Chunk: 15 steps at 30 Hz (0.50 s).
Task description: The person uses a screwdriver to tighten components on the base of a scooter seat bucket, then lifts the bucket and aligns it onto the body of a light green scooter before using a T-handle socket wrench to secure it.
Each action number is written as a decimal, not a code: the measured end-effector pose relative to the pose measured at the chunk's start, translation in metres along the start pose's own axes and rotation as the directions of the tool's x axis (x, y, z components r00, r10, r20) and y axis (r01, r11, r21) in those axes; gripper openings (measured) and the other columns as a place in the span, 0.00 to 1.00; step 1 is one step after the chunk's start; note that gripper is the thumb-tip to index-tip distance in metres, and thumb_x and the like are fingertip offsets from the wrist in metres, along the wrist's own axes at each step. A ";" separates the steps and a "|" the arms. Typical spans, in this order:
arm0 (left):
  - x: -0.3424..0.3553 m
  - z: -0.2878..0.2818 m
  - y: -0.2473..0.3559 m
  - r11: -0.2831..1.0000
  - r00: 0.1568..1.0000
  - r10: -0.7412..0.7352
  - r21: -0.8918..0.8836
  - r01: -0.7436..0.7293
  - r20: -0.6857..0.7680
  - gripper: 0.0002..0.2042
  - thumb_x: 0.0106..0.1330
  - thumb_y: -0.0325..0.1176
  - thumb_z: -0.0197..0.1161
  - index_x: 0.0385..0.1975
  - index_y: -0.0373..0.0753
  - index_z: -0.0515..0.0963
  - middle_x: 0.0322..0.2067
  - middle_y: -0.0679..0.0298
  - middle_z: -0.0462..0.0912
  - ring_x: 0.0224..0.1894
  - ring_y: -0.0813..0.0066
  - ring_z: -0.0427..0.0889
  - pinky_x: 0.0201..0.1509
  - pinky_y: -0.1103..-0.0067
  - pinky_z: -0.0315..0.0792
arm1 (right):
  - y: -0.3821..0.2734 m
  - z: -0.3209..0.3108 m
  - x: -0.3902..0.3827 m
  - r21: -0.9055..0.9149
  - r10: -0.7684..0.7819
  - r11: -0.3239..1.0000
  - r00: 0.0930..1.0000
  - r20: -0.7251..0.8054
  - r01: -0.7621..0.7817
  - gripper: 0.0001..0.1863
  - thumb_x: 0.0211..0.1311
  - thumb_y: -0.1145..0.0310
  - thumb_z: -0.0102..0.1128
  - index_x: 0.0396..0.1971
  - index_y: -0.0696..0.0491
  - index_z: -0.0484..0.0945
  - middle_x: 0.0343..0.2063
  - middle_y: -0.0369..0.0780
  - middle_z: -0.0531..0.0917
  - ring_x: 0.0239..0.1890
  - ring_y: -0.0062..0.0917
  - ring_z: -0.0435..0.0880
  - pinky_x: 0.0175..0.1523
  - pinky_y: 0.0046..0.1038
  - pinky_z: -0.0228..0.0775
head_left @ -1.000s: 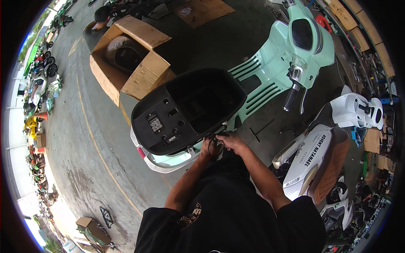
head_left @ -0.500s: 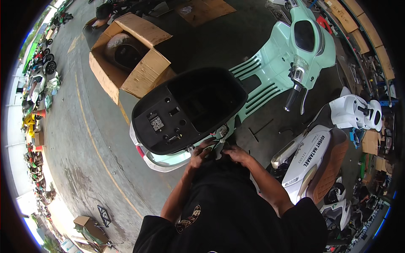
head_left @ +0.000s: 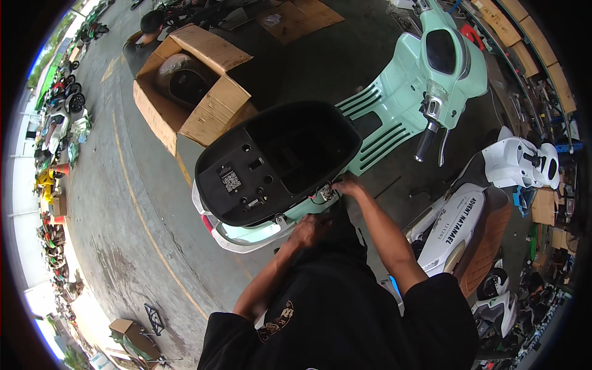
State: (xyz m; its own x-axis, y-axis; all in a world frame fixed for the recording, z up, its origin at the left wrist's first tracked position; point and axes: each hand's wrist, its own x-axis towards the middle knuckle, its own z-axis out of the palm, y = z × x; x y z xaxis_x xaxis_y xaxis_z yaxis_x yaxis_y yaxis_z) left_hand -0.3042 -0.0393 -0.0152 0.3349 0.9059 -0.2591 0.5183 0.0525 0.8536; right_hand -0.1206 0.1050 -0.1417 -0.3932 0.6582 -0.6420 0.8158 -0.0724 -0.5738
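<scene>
A mint-green scooter (head_left: 394, 92) stands in front of me with its seat off, and its black underseat storage bucket (head_left: 213, 206) lies exposed. My right hand (head_left: 349, 184) is at the bucket's near right edge, fingers bent against the side of the body. Just left of those fingertips sits a small metal latch part (head_left: 325, 193) with thin wires. My left hand (head_left: 311, 230) is lower, close to my body and beside the scooter's near side; its fingers curl inward. What lies inside either hand is hidden. A silver-white grab rail (head_left: 246, 246) curves around the scooter's rear.
An open cardboard box (head_left: 213, 111) holding a rounded dark part stands beyond the scooter. Behind it a person (head_left: 148, 34) crouches. On my right is a white scooter (head_left: 453, 237) with a brown seat. Shelves with boxes (head_left: 524, 58) line the right; motorbikes (head_left: 58, 126) stand far left.
My hands have drawn apart. The right one has moved up to the bucket's edge beside the latch part, while the left has shifted slightly right and down.
</scene>
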 end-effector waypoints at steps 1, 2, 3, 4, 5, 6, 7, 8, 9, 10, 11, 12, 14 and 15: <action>0.005 0.008 -0.002 0.992 0.997 0.077 0.101 -0.079 0.024 0.15 0.64 0.38 0.51 0.41 0.36 0.78 0.36 0.52 0.83 0.40 0.51 0.81 0.45 0.65 0.74 | 0.019 0.010 0.020 0.003 0.006 1.000 1.000 -0.011 -0.006 0.28 0.51 0.50 0.60 0.48 0.53 0.78 0.49 0.45 0.80 0.53 0.33 0.76 0.55 0.31 0.67; 0.013 0.017 -0.001 0.991 0.995 0.094 0.094 -0.097 0.040 0.15 0.64 0.38 0.51 0.41 0.36 0.78 0.36 0.52 0.83 0.40 0.51 0.81 0.45 0.65 0.74 | 0.048 0.019 0.037 -0.123 -0.038 0.992 0.998 -0.055 0.031 0.29 0.51 0.48 0.60 0.49 0.53 0.77 0.49 0.46 0.79 0.53 0.35 0.76 0.55 0.32 0.68; 0.014 0.025 -0.005 0.972 0.984 0.022 0.226 -0.063 0.179 0.13 0.63 0.36 0.51 0.40 0.37 0.79 0.37 0.52 0.83 0.40 0.52 0.81 0.46 0.64 0.74 | 0.046 0.022 0.035 -0.186 -0.071 0.981 0.996 -0.062 0.059 0.29 0.51 0.47 0.60 0.49 0.52 0.77 0.49 0.47 0.79 0.53 0.36 0.76 0.56 0.33 0.68; 0.018 0.032 -0.005 0.933 0.950 -0.057 0.355 -0.058 0.308 0.12 0.62 0.34 0.51 0.39 0.38 0.79 0.38 0.53 0.83 0.40 0.53 0.82 0.46 0.63 0.74 | 0.045 0.021 0.029 -0.248 -0.099 0.966 0.992 -0.073 0.078 0.30 0.51 0.47 0.60 0.49 0.52 0.77 0.49 0.48 0.79 0.53 0.37 0.76 0.56 0.33 0.68; 0.004 0.028 -0.018 0.931 0.959 -0.116 0.364 0.016 0.257 0.12 0.62 0.34 0.51 0.39 0.38 0.79 0.38 0.53 0.83 0.40 0.53 0.82 0.46 0.63 0.74 | -0.010 0.027 0.013 -0.297 -0.063 0.955 0.984 -0.167 0.010 0.28 0.52 0.48 0.59 0.46 0.54 0.78 0.46 0.49 0.79 0.49 0.38 0.78 0.51 0.36 0.70; -0.004 0.028 -0.022 0.900 0.947 -0.182 0.433 0.052 0.265 0.12 0.61 0.33 0.50 0.39 0.40 0.80 0.38 0.53 0.82 0.41 0.54 0.82 0.46 0.63 0.75 | -0.049 0.021 -0.008 -0.331 -0.010 0.939 0.956 -0.294 -0.092 0.26 0.53 0.49 0.58 0.43 0.55 0.79 0.44 0.50 0.80 0.46 0.39 0.80 0.47 0.39 0.73; -0.004 0.030 -0.020 0.867 0.928 -0.221 0.496 0.047 0.299 0.13 0.60 0.32 0.50 0.40 0.42 0.80 0.38 0.53 0.82 0.42 0.55 0.82 0.46 0.63 0.75 | -0.062 0.011 -0.018 -0.334 -0.011 0.938 0.956 -0.294 -0.092 0.26 0.53 0.49 0.58 0.43 0.55 0.79 0.44 0.50 0.80 0.46 0.39 0.80 0.47 0.39 0.73; -0.001 0.030 -0.017 0.869 0.926 -0.216 0.493 0.039 0.308 0.13 0.60 0.32 0.50 0.40 0.42 0.80 0.38 0.53 0.82 0.42 0.55 0.82 0.46 0.63 0.75 | -0.066 0.005 -0.026 -0.335 -0.004 0.937 0.957 -0.289 -0.097 0.24 0.56 0.50 0.56 0.41 0.55 0.79 0.43 0.49 0.80 0.44 0.40 0.80 0.46 0.39 0.73; 0.001 0.030 -0.015 0.866 0.922 -0.210 0.499 0.020 0.326 0.13 0.59 0.31 0.50 0.40 0.43 0.80 0.37 0.54 0.82 0.41 0.55 0.82 0.45 0.63 0.76 | -0.067 0.002 -0.030 -0.337 0.000 0.936 0.960 -0.281 -0.098 0.22 0.58 0.50 0.55 0.39 0.55 0.80 0.43 0.49 0.80 0.43 0.41 0.81 0.46 0.39 0.73; 0.006 0.031 -0.008 0.862 0.916 -0.192 0.507 -0.015 0.353 0.13 0.59 0.31 0.50 0.40 0.44 0.80 0.37 0.54 0.82 0.40 0.56 0.82 0.44 0.63 0.76 | -0.046 0.008 -0.021 -0.329 0.016 0.937 0.956 -0.294 -0.117 0.22 0.58 0.50 0.55 0.39 0.55 0.80 0.43 0.49 0.80 0.43 0.41 0.81 0.46 0.39 0.73; 0.011 0.033 -0.002 0.862 0.912 -0.171 0.505 -0.044 0.372 0.13 0.59 0.31 0.50 0.40 0.44 0.80 0.37 0.54 0.82 0.40 0.56 0.82 0.44 0.63 0.76 | -0.006 0.021 0.001 -0.140 -0.068 0.990 0.923 -0.378 0.015 0.18 0.60 0.52 0.53 0.33 0.54 0.79 0.34 0.45 0.81 0.35 0.36 0.81 0.38 0.36 0.73; 0.012 0.032 -0.004 0.873 0.919 -0.153 0.486 -0.047 0.363 0.14 0.59 0.31 0.50 0.42 0.43 0.80 0.37 0.54 0.82 0.40 0.55 0.82 0.43 0.63 0.76 | 0.008 0.019 0.006 -0.048 -0.105 0.994 0.900 -0.422 0.094 0.17 0.61 0.53 0.53 0.30 0.53 0.79 0.30 0.43 0.81 0.30 0.34 0.81 0.35 0.35 0.73; 0.009 0.028 -0.012 0.883 0.927 -0.147 0.468 -0.034 0.345 0.15 0.60 0.32 0.50 0.43 0.43 0.80 0.38 0.54 0.82 0.41 0.55 0.82 0.43 0.64 0.77 | 0.015 0.002 0.004 0.608 0.184 0.787 0.981 -0.064 -0.108 0.16 0.63 0.55 0.50 0.23 0.51 0.75 0.21 0.36 0.77 0.20 0.25 0.74 0.26 0.28 0.66; 0.002 0.021 -0.021 0.933 0.967 -0.052 0.358 -0.043 0.250 0.15 0.61 0.33 0.50 0.45 0.41 0.79 0.36 0.54 0.82 0.39 0.58 0.83 0.41 0.66 0.76 | 0.004 -0.006 -0.002 0.808 0.223 0.294 0.858 0.462 -0.511 0.17 0.63 0.55 0.48 0.20 0.49 0.72 0.17 0.31 0.72 0.13 0.19 0.68 0.21 0.23 0.60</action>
State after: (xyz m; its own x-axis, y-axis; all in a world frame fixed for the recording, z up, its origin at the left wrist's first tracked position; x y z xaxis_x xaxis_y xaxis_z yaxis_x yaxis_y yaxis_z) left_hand -0.2980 -0.0478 -0.0432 0.4938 0.7681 -0.4077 0.7507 -0.1399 0.6457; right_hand -0.1146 0.1077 -0.1397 -0.3511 0.2029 -0.9141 0.0981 -0.9629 -0.2514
